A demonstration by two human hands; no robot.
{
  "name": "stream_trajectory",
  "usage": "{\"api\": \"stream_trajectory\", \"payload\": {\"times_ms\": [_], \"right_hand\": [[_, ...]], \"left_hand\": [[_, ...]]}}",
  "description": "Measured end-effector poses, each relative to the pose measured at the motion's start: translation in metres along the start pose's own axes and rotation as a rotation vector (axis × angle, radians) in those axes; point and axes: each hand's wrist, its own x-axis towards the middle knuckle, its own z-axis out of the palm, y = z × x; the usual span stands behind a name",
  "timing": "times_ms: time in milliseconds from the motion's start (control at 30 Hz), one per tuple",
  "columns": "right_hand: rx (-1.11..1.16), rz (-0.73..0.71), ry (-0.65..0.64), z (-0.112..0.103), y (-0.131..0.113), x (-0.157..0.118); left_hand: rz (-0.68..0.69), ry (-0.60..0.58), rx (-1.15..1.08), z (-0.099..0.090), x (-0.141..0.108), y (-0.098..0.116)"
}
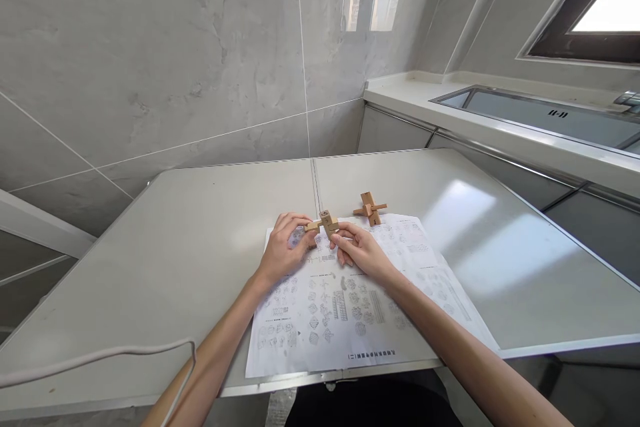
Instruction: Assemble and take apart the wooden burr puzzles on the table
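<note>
My left hand pinches a small wooden puzzle stick between thumb and fingers. My right hand grips a joined group of wooden puzzle pieces with a dark mark on the upper end. The left stick meets this group at its left side; whether they interlock I cannot tell. Both hands are over a printed instruction sheet showing rows of small diagrams. Just past the sheet's far edge lies a cross-shaped wooden puzzle assembly, apart from both hands.
The sheet lies on a white folding table with a seam down its middle. A white cable crosses the near left corner by my left forearm. At the right stands a counter with a sink. Grey tiled wall rises behind.
</note>
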Motion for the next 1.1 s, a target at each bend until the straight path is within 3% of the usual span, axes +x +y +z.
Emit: {"api": "stream_trajectory", "payload": {"times_ms": [167,433,567,767,933,1100], "right_hand": [[0.026,0.005,-0.008,0.0,-0.005,-0.002],[0.134,0.097,-0.21,-0.004,-0.02,-0.005],[0.13,0.091,-0.238,-0.004,-0.018,-0.006],[0.0,0.015,-0.17,0.008,-0.012,-0.01],[-0.138,-0.004,0.069,0.01,-0.003,-0.007],[-0.5,-0.097,0.232,0.005,0.006,-0.004]], "left_hand": [[-0.028,0.007,-0.016,-0.001,0.0,0.003],[-0.112,-0.057,-0.084,-0.006,0.002,0.015],[-0.095,-0.078,-0.079,-0.005,0.001,0.015],[-0.049,0.037,0.087,0.002,-0.001,0.004],[-0.025,0.219,0.326,0.0,0.0,-0.011],[-0.003,0.176,0.543,-0.006,-0.001,-0.021]]}}
